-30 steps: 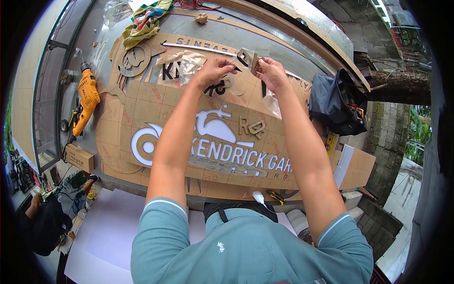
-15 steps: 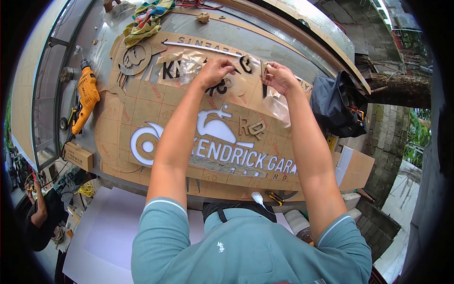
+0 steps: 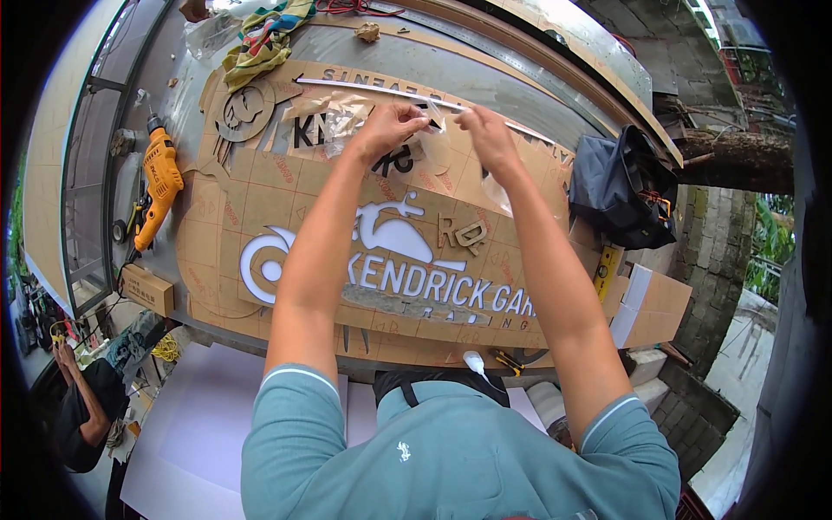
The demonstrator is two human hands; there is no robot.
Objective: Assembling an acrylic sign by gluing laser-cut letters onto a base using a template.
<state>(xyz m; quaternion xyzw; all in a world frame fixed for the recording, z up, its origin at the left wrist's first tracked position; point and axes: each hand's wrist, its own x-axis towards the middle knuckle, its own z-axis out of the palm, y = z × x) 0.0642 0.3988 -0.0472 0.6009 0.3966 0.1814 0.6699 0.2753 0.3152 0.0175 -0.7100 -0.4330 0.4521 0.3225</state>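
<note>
My left hand (image 3: 390, 132) is closed in a pinch on crinkled clear film (image 3: 438, 111) above the brown board. A small black piece (image 3: 435, 126) shows by its fingertips. Just to its right, my right hand (image 3: 489, 143) has its fingers curled in; what they hold, if anything, is hidden. More clear film (image 3: 496, 192) hangs below that hand. Under my left hand lie black cut-out letters (image 3: 394, 161), partly covered by film. Nearer me, a brown paper-masked sign panel (image 3: 295, 195) has a white scooter shape and lettering, with two loose brown letters (image 3: 461, 232) on it.
An orange power drill (image 3: 160, 178) and a small brown box (image 3: 147, 289) are at the left. A patterned cloth (image 3: 264, 39) lies at the far left. On the right are a dark bag (image 3: 620, 186) and a yellow level (image 3: 606, 271). Another person (image 3: 87, 403) is at the lower left.
My right hand has moved left toward my left hand and turned its back up. The thin brown-edged piece it pinched before no longer shows. My left hand has barely moved.
</note>
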